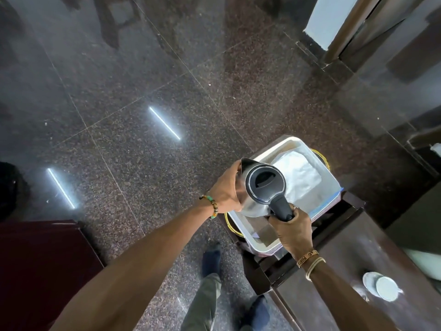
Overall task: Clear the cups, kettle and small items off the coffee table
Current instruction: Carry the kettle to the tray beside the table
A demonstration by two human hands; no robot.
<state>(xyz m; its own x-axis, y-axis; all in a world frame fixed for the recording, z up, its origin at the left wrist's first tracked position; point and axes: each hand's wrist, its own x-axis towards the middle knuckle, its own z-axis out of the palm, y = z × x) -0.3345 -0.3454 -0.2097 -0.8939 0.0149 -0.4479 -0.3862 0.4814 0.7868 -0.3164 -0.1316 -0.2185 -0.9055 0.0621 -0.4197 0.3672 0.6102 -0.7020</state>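
A steel kettle [253, 201] with a black lid and black handle hangs over a white rectangular tray [334, 187] that holds a white bag. My right hand [293, 230] grips the kettle's handle. My left hand [226, 189] is wrapped around the kettle's steel side near the spout. A white cup on a saucer [383, 286] stands on the dark coffee table [346, 254] at the lower right.
The tray rests on a dark stand with gold rims beside the coffee table. Polished dark granite floor spreads to the left and ahead. A maroon cabinet [40, 263] is at lower left. Dark wooden furniture and a door frame [346, 32] fill the right side. My legs [210, 297] are below.
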